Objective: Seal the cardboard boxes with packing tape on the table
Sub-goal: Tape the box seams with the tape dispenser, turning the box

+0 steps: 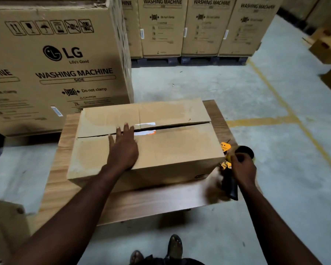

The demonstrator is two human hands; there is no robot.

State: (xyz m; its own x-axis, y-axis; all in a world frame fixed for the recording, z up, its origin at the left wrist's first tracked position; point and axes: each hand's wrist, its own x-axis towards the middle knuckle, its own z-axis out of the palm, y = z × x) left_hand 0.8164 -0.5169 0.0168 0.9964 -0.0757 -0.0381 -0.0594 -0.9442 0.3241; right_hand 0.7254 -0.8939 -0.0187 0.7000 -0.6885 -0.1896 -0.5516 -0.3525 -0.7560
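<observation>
Although the cardboard box [161, 150] sits squarely on the wooden table [141, 205] with both top flaps folded down, its sealing has, by my reading, not begun. The centre seam [180, 126] runs open from end to end, a dark gap widening toward the right, and no strip of packing tape shows across it. Only a torn white and orange label remnant [144, 132] straddles the gap near the middle. The left hand [123, 148] lies flat on the near flap, fingers straight and spread, fingertips just at the seam, apparently pressing the flap down. The right hand [243, 165] is wrapped round a yellow and black tape dispenser [230, 186], held just beside the box's near right corner and above the table edge. Motion blur hides whether any tape end is pulled free or touches the cardboard. What is left, then, is nearly everything for this box: closing the gap, laying tape along the seam, and cutting it. Tall washing machine cartons [55, 64] stand behind on the floor; whether other boxes await sealing I cannot tell.
</observation>
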